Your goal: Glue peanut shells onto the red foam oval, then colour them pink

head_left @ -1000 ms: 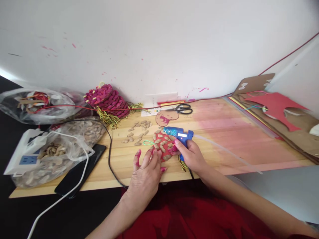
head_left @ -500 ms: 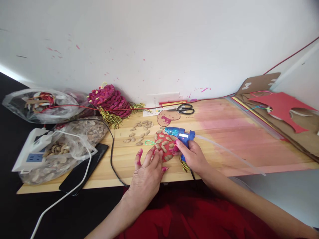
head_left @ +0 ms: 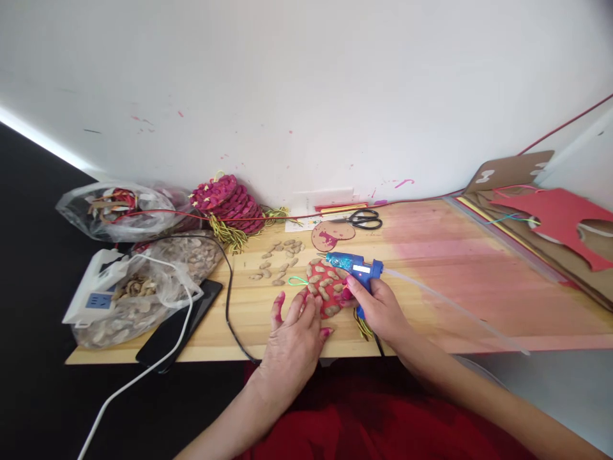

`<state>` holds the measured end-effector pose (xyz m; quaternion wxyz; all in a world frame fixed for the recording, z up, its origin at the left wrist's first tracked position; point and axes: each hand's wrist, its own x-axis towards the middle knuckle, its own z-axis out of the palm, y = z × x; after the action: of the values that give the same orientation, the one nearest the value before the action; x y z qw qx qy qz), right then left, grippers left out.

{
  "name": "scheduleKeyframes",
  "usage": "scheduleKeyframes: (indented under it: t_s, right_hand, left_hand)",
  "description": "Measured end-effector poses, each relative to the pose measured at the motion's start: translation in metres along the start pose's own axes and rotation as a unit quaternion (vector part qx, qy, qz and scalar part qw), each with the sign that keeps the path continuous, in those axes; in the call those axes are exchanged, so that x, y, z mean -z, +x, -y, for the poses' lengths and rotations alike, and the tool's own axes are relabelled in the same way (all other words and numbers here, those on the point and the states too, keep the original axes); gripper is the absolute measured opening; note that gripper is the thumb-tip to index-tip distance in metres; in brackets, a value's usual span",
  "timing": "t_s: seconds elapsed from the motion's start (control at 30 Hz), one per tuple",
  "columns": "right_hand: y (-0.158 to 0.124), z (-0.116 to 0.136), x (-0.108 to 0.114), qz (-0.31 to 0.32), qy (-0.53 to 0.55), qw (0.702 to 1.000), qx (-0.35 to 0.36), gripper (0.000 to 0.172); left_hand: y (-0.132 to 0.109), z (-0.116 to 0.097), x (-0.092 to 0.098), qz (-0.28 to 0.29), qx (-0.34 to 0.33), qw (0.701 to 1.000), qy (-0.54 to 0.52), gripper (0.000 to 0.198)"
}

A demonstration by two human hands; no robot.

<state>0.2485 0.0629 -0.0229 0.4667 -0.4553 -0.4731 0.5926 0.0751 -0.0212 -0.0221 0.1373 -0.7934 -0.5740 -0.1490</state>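
Note:
My right hand (head_left: 380, 306) grips a blue glue gun (head_left: 357, 266) with a clear glue stick trailing right, its nozzle pointing left over a red disc (head_left: 325, 284) studded with peanut shells. My left hand (head_left: 294, 329) lies flat on the wooden table (head_left: 431, 281), fingers spread and stained pink, its fingertips pressing the disc's near left edge. A green loop (head_left: 297, 280) sticks out of the disc's left side. Loose peanut shells (head_left: 280, 255) lie just beyond the disc.
Scissors (head_left: 364, 220) and a brown card disc (head_left: 330, 235) lie near the wall. Magenta shell ornaments (head_left: 230, 201), bags of shells (head_left: 143, 300), a power strip (head_left: 93, 297), a phone (head_left: 179, 324) and a black cable sit left. Red and brown card sheets (head_left: 550, 214) lie right.
The view has shifted, so everything sits further right and lower in the frame. Both hands keep their hold and place on the disc and glue gun.

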Motion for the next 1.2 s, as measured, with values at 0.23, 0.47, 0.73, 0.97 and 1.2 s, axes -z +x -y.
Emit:
scheduleKeyframes:
  t_s: [0.23, 0.47, 0.73, 0.97, 1.2]
  right_hand:
    - [0.001, 0.009, 0.005, -0.057, 0.057, 0.997, 0.017, 0.047]
    - [-0.003, 0.024, 0.019, -0.033, 0.07, 0.997, -0.022, 0.045]
    - [-0.029, 0.023, 0.025, 0.018, 0.084, 0.992, -0.096, 0.038]
    - [-0.036, 0.023, 0.037, 0.045, 0.147, 0.979, -0.136, 0.037]
    - [-0.037, 0.026, 0.042, 0.025, 0.162, 0.979, -0.121, 0.035]
  left_hand:
    - [-0.008, 0.007, 0.012, -0.02, 0.073, 0.994, -0.08, 0.048]
    - [-0.018, 0.01, 0.011, 0.002, 0.172, 0.984, -0.051, 0.08]
    - [0.003, 0.007, -0.003, 0.015, 0.191, 0.969, -0.155, 0.103]
    - [0.026, 0.026, -0.015, -0.005, 0.173, 0.965, -0.199, 0.087]
    - [0.01, 0.03, -0.023, -0.071, 0.165, 0.971, -0.16, 0.057]
